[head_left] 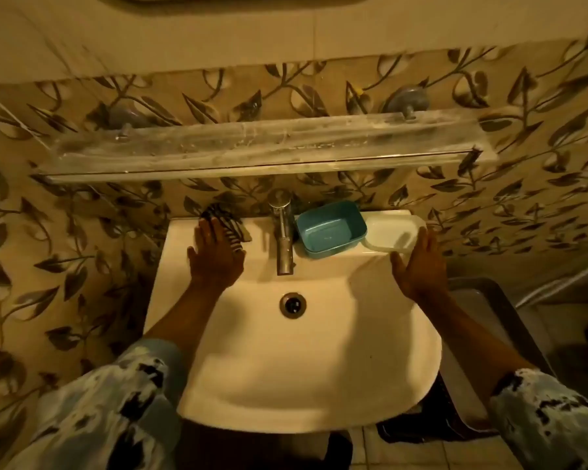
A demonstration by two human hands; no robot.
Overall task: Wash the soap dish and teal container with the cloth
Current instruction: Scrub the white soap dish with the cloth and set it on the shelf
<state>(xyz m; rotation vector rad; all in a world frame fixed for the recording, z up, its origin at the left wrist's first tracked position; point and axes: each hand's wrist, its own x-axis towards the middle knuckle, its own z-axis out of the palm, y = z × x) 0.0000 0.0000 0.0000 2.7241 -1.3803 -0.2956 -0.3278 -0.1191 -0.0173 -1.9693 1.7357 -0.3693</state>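
Note:
A teal container [330, 228] sits on the back ledge of the white sink [306, 368], just right of the faucet [283, 239]. A white soap dish [391, 234] lies against its right side. A dark striped cloth [230, 225] is bunched on the ledge left of the faucet. My left hand [214, 256] is spread flat with its fingertips on the near part of the cloth. My right hand [421, 262] is held apart with fingers extended, touching or nearly touching the soap dish's near right edge; it holds nothing.
A dusty glass shelf [262, 147] juts from the leaf-patterned wall above the faucet. The drain [292, 304] is in the basin's middle. A metal surface [482, 320] stands to the right of the sink.

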